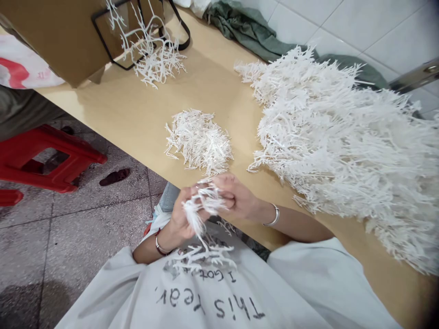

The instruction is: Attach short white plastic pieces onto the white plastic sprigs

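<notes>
Both my hands meet at the table's near edge, in front of my shirt. Fingers of my left hand are closed around a white branched plastic piece, and its twig-like end hangs down over the shirt. My right hand pinches the same bundle from the other side; motion blurs the fingertips. Just beyond the hands lies a small heap of short white branched pieces. A far larger pile of similar white pieces spreads over the right side of the table.
A cardboard box and a black wire frame stand at the back left, with white branching pieces beside them. Dark green cloth lies along the tiled wall. A red stool and a dark shoe are on the floor.
</notes>
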